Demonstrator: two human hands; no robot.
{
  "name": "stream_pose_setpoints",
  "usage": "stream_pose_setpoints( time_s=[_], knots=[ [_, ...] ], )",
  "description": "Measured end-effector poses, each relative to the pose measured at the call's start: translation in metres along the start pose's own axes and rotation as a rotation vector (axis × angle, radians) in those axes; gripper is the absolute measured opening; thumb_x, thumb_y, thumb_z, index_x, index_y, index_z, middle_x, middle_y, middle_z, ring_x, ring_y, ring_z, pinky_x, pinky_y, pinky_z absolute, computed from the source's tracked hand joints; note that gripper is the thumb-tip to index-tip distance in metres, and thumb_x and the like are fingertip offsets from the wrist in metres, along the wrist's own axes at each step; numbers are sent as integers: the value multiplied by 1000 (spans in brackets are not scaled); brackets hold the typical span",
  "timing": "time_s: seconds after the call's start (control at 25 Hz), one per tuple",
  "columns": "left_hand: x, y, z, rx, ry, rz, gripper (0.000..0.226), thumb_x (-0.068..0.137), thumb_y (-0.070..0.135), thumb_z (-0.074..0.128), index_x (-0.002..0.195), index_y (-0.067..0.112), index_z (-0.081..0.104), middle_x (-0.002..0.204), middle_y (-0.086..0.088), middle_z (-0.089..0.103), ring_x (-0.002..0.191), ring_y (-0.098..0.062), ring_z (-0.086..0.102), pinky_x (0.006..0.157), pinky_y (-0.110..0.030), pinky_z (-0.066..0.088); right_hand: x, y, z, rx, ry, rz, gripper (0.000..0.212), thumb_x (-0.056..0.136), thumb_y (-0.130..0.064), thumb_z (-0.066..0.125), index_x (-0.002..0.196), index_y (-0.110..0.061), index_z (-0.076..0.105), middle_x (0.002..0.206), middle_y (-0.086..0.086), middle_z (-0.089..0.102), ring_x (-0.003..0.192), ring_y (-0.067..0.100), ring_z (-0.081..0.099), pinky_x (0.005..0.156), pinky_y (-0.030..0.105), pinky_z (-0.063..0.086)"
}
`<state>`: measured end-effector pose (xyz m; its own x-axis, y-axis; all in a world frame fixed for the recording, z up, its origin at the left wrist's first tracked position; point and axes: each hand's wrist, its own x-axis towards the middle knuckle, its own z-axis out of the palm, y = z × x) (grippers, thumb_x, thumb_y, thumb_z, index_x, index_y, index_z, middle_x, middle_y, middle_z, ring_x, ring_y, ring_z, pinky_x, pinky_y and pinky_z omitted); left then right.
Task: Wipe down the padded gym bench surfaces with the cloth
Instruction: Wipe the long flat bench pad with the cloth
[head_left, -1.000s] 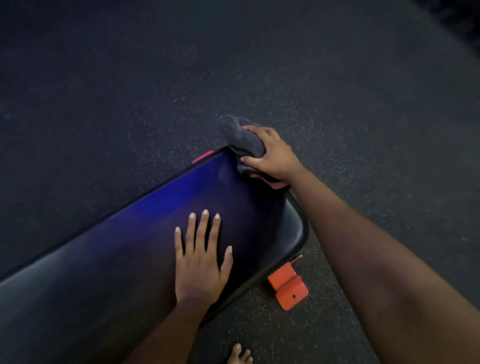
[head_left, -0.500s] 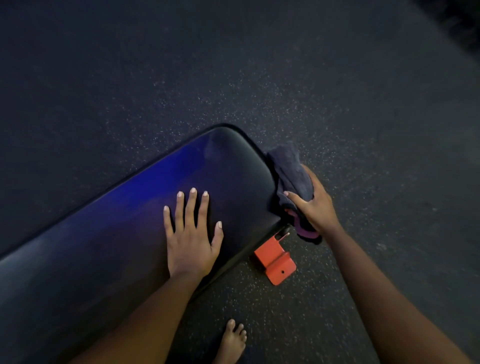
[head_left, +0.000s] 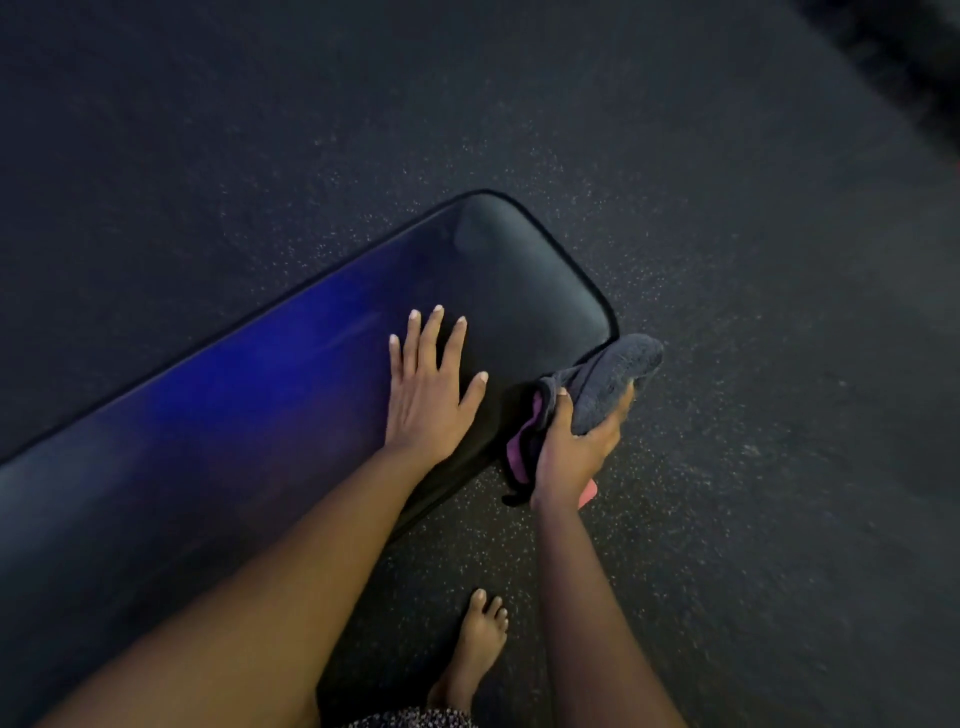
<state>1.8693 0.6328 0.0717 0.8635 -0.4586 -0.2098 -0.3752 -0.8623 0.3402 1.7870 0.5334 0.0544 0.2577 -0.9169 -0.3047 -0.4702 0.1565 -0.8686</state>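
**Grey cloth at the bench's near end corner, other hand flat on the pad**

Black padded bench (head_left: 260, 415) runs diagonally from lower left to its rounded end at upper centre. A blue sheen lies along the middle of the pad. It stands on a dark speckled rubber floor (head_left: 727, 260).

Left grip (head_left: 428, 400): palm down on the pad top near the rounded end. Fingers are straight and spread, thumb out to the side, holding nothing. The forearm crosses the pad's near edge.

Right grip (head_left: 571, 452): off the pad, just beside the near corner of the end. Fingers curl round the cloth (head_left: 613, 379) from below, thumb pressed on top. The grip is closed tight around it.

The cloth is dark grey and fluffy, bunched up, with a purple-pink edge showing on its lower left side. Its upper part sits against the bench's piped edge at that corner. Whether it actually presses the side of the pad, cannot tell. A loose dark tail hangs below the hand.

A small red-pink sliver (head_left: 589, 493) peeks out under the right wrist, mostly hidden. What it is, cannot tell.

One bare foot (head_left: 480, 644) stands on the floor between the two forearms. A patterned fabric edge (head_left: 415, 719) shows at the bottom of the view.
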Motion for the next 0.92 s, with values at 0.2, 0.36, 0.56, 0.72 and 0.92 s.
stream_pose_setpoints(
  time_s=[0.2, 0.36, 0.56, 0.72, 0.92],
  knots=[
    [-91, -77, -29, -50, -45, 94, 61, 96, 37, 36, 147, 24, 5, 158, -1, -2, 137, -11, -21, 111, -35, -16, -81, 3, 2, 7, -49, 46, 73, 89, -23, 60, 147, -32, 17, 153, 9, 18, 139, 20, 19, 105, 21, 19],
    [-158, -156, -48, 53, -128, 92, 60, 93, 46, 27, 146, 25, 9, 157, 1, 3, 141, -11, -16, 112, -35, -15, -169, 22, 11, -59, -79, 43, 74, 89, -19, 61, 148, -24, 17, 152, 11, 16, 136, 21, 21, 97, 16, 22],
    [-225, -246, -63, 156, -131, 106, 65, 88, 53, 12, 146, 25, 11, 156, -1, 11, 142, -13, -9, 115, -40, -8, -273, 42, 23, -123, -101, 86, 71, 90, -23, 58, 148, -23, 16, 150, 14, 17, 135, 28, 28, 97, 28, 30],
    [-272, -297, -62, 210, -98, 118, 62, 93, 53, 13, 146, 20, 18, 154, -6, 22, 143, -15, 0, 118, -39, -5, -352, 67, 31, -185, -170, 76, 71, 89, -26, 58, 146, -27, 15, 150, 15, 16, 134, 30, 30, 98, 26, 32],
    [-317, -343, -57, 245, -100, 127, 61, 95, 52, 7, 146, 20, 18, 153, -4, 22, 145, -15, -4, 117, -41, -2, -455, 102, 38, -317, -294, 79, 71, 89, -34, 56, 139, -45, 7, 151, 17, 15, 133, 36, 34, 98, 42, 43]
  ],
)
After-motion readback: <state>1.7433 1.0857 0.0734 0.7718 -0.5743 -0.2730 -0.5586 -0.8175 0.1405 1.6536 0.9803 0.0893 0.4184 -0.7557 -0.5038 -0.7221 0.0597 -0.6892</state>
